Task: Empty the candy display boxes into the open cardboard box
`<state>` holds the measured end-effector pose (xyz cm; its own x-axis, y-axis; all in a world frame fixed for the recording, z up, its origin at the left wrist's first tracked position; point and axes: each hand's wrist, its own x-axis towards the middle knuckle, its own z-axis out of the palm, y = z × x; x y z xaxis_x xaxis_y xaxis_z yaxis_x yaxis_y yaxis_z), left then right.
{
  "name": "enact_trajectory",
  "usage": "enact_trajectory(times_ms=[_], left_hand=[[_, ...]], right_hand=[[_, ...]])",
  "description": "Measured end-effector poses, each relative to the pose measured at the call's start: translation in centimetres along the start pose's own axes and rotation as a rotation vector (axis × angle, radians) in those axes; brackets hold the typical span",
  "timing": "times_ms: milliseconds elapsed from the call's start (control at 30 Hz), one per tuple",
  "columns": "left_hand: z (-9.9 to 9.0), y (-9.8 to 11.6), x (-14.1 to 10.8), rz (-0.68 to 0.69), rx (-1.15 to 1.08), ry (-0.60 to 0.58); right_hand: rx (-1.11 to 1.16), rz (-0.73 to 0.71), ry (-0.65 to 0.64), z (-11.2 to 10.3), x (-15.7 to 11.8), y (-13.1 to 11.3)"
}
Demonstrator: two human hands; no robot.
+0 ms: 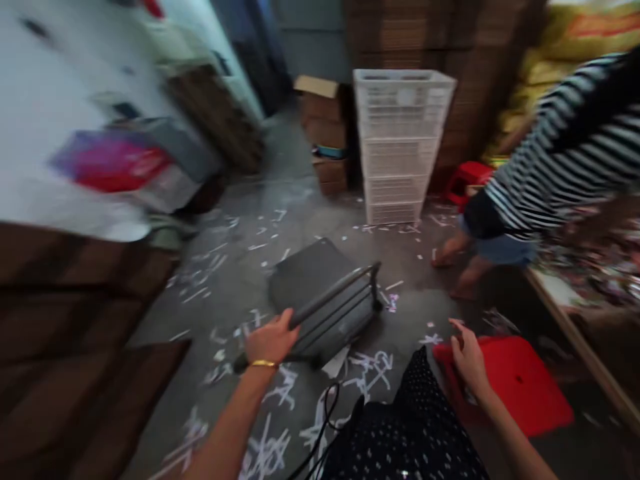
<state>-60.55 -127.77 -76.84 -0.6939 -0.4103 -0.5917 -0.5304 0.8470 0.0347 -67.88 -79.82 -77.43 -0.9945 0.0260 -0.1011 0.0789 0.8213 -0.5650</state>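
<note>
My left hand, with a gold bracelet at the wrist, is wrapped round the near end of the dark handle bar of a grey cart. The cart stands on the floor ahead of me, somewhat blurred. My right hand hangs over the left edge of a red plastic stool, fingers apart, holding nothing. Whether it touches the stool, I cannot tell.
White paper strips litter the floor. Stacked white crates and cardboard boxes stand ahead. A person in a striped top stands at a table on the right. Brown stacks are at left.
</note>
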Motion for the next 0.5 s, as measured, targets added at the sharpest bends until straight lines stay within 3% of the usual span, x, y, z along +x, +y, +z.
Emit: enact_trajectory(times_ms=[100, 200, 267, 367, 500], left_hand=[[1.7, -2.6, 3.0, -0.011, -0.006, 0.049], [1.8, -4.0, 5.2, -0.083, -0.007, 0.032], [1.4, -5.1, 6.7, -0.153, 0.015, 0.013], [0.9, -7.5, 10.0, -0.23, 0.02, -0.002], [0.4, -10.4, 16.0, -0.288, 0.016, -0.015]], right_hand=[[-0.133, -0.448, -0.246, 8.0, 9.1, -7.4], [-0.243, -0.758, -0.497, 16.7, 16.7, -13.6], [-0.149, -0.763, -0.673, 23.0, 20.3, -16.5], [0.069, -0.614, -0.872, 31.3, 23.7, -19.2], [0.149, -0.617, -0.954, 37.9, 28.1, -21.5]])
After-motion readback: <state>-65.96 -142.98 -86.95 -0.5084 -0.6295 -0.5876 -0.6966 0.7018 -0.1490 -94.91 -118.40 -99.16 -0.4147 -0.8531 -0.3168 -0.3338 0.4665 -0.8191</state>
